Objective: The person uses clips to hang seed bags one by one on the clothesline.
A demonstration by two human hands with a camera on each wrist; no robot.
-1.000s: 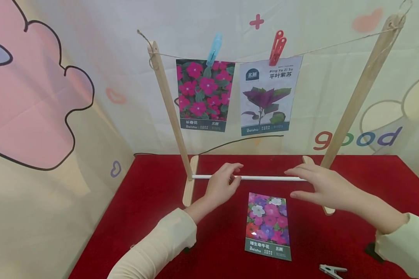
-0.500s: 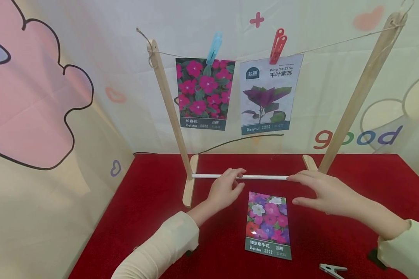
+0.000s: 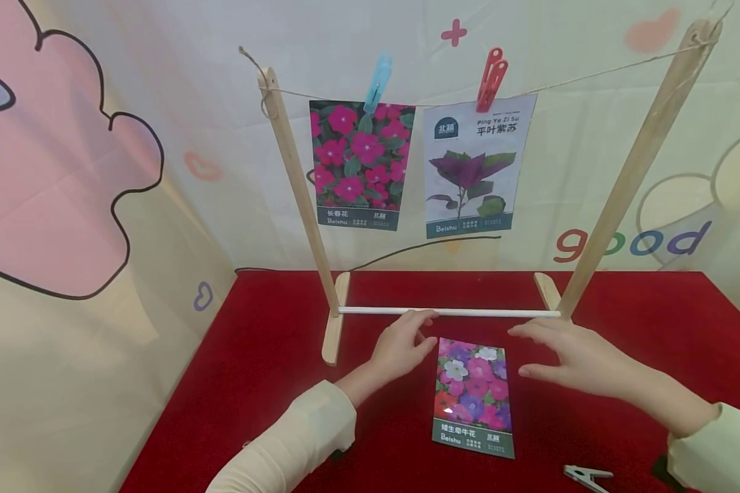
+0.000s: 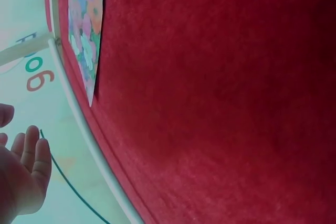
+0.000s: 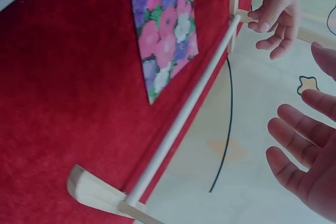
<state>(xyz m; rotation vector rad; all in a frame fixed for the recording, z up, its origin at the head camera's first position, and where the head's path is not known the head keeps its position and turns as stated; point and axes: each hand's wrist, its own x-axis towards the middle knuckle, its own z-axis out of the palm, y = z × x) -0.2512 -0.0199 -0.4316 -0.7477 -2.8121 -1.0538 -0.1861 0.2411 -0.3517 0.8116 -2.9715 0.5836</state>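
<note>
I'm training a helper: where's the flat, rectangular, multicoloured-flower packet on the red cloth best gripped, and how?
Probably pinch the packet midway along its long right edge, coming from the right: it lies flat, that edge is unobstructed, and the bare right hand is nearest it.

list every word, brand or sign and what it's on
"长春花": left hanging card
"Ping Ye Zi Su": right hanging card
"平叶紫苏": right hanging card
"北蔬": right hanging card
"矮生牵牛花": loose card on the table
"Beishu": all three cards
"good": backdrop
"+": backdrop
Other card print: too small or blurred
</note>
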